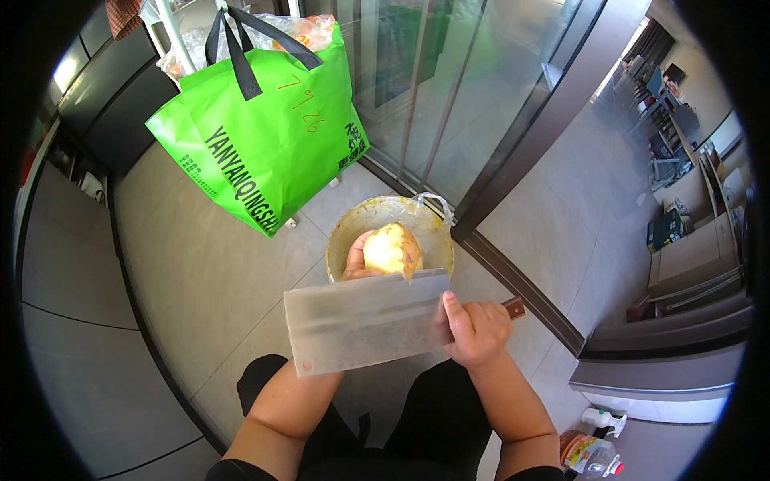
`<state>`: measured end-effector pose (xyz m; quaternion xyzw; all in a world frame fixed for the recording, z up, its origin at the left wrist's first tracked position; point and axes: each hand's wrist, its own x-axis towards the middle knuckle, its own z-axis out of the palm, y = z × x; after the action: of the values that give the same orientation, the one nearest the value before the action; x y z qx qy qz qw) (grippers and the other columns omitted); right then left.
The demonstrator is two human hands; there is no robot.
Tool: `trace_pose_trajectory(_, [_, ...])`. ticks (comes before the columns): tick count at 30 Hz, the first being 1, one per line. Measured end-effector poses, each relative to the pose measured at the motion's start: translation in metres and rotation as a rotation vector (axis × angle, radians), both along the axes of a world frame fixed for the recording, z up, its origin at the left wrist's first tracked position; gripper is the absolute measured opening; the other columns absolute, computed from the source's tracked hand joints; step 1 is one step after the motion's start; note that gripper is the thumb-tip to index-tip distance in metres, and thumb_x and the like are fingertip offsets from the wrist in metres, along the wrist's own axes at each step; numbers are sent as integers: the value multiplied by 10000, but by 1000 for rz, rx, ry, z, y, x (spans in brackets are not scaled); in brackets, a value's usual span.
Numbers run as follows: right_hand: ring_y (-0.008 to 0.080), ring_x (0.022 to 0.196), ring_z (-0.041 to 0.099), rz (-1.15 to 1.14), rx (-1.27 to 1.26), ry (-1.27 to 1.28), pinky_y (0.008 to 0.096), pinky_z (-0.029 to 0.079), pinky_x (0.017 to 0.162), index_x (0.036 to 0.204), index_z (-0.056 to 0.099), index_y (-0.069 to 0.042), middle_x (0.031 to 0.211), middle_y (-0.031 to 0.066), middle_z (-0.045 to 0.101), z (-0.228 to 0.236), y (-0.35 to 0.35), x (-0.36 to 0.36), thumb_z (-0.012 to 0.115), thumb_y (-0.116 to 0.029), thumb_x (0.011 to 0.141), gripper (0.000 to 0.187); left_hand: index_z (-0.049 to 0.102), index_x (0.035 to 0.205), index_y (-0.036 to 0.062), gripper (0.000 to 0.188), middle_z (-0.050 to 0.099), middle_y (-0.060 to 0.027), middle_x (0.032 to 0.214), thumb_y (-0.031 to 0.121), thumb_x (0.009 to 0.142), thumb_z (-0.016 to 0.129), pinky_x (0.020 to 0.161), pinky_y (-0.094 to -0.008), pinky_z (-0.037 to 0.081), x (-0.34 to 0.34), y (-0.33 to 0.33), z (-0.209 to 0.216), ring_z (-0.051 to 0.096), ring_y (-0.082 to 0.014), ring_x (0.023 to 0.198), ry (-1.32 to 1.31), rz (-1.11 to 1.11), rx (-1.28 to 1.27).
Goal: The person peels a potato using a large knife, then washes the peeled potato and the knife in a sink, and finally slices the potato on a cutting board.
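In my left hand (357, 258) I hold a large, partly peeled potato (391, 247), pale yellow with brownish skin left on its right side. My right hand (479, 330) grips a cleaver (365, 321) by its brown wooden handle, thumb pressed on the broad steel blade. The blade lies sideways across the view, its far edge meeting the near side of the potato. It covers part of my left hand and wrist. Underneath, on the floor, stands a round, stained bin (341, 220) with a clear plastic liner; the blade hides its near rim.
A bright green shopping bag (265, 144) with black handles hangs from a white rack (172, 32) at the far left. Glass sliding doors (457, 88) and a floor track (521, 293) run along the right. Grey cabinets (72, 264) line the left. Bottles (589, 453) stand at lower right.
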<state>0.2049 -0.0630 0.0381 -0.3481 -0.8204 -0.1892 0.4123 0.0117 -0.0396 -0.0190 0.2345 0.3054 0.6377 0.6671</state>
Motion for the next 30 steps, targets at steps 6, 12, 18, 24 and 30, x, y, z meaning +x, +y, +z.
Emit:
trace_pose_trajectory(6, [196,426,456,0,-32,35,304,363,427,978,650,-35,535,29,449,-1,0,2,700,23,711,278,337,1399,170,654,497,-139,1340,76,848,676,935,-391,528,13,-4,-15,569,-252,1161,-34,169,19])
trace_pose_trajectory(12, [197,429,465,-47,-22,52,306,367,427,954,652,-44,535,30,456,-8,6,7,706,7,712,253,420,1310,175,440,573,-130,1227,260,923,612,851,-400,568,12,-4,-18,625,-247,1035,-112,232,-138])
trace_pose_trajectory(18, [189,430,472,-16,-44,58,307,363,423,948,652,-44,536,26,458,-6,5,4,718,-13,712,247,472,1227,183,327,630,-132,1121,294,940,582,788,-399,590,-13,8,-32,661,-260,948,-480,18,-203])
trace_pose_trajectory(24, [208,436,487,-40,-72,64,320,374,429,942,653,-50,538,40,469,-8,6,8,716,7,688,268,444,1265,156,399,620,-132,1146,268,917,604,786,-435,588,-5,-5,-9,652,-278,988,-182,92,-135])
trace_pose_trajectory(30, [239,453,525,-152,-214,123,344,393,428,904,672,-67,569,64,544,-19,23,15,732,-24,675,240,439,1336,85,567,571,-106,1257,262,853,676,924,-455,517,-11,-38,6,573,-291,1145,-156,-89,-80])
